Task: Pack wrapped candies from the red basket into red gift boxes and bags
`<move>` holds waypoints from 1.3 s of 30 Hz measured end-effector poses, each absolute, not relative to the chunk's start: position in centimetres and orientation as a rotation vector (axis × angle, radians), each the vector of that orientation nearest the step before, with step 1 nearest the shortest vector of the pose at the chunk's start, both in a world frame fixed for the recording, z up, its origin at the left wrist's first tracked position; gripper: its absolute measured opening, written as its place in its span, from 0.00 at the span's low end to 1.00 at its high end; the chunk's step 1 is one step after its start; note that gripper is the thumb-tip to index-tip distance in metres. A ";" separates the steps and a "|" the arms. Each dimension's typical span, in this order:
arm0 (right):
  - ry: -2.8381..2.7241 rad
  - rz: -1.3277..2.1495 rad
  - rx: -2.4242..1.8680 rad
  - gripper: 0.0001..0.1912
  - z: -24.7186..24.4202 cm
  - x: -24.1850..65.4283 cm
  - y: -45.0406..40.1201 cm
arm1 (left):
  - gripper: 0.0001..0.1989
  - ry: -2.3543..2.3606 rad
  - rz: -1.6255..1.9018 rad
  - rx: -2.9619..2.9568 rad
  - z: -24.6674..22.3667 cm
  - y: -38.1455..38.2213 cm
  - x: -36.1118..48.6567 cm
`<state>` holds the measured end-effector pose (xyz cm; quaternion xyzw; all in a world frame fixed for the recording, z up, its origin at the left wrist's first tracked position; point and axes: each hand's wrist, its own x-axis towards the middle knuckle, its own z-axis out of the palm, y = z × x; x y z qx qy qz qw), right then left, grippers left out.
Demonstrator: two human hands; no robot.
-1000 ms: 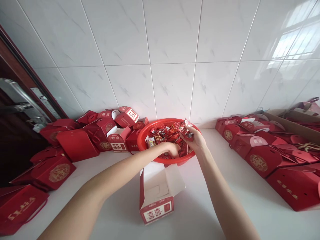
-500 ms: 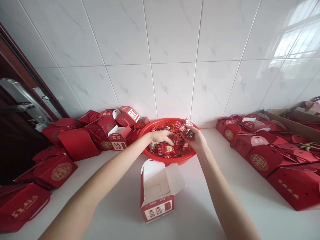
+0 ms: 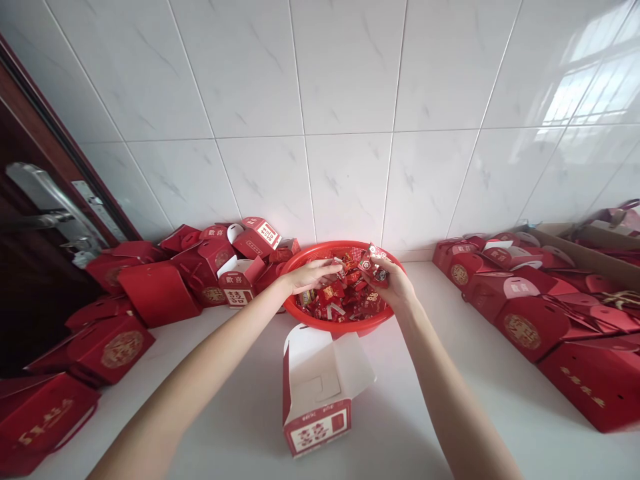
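Observation:
A round red plastic basket (image 3: 340, 326) holds many small wrapped candies (image 3: 336, 308), mostly red. My left hand (image 3: 315, 275) reaches over the basket's left side, its fingers stretched out above the candies. At the basket's right side, my right hand (image 3: 395, 283) is closed around a few wrapped candies (image 3: 373, 261), their red-and-white wrappers showing between thumb and fingers. In front of the basket stands a red-and-white gift box (image 3: 317, 427) with its top flaps spread, its white inside facing up.
Red gift boxes (image 3: 157, 291) crowd the left, near a dark door with a metal handle (image 3: 55, 200). More red boxes (image 3: 530, 320) line the right, beside a cardboard carton (image 3: 565, 243). A white tiled wall (image 3: 350, 180) rises behind the white surface (image 3: 240, 387).
My left hand has lifted a little off the candies, and its fingers have straightened. The right hand stays at the basket's right side with its candies. The view has tilted slightly.

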<state>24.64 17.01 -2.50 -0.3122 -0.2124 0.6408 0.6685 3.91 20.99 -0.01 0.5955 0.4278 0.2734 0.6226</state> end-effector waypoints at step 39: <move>-1.009 1.580 -0.673 0.15 0.8 25.1 14.1 | 0.29 0.910 1.115 1.701 2.5 15.4 2.6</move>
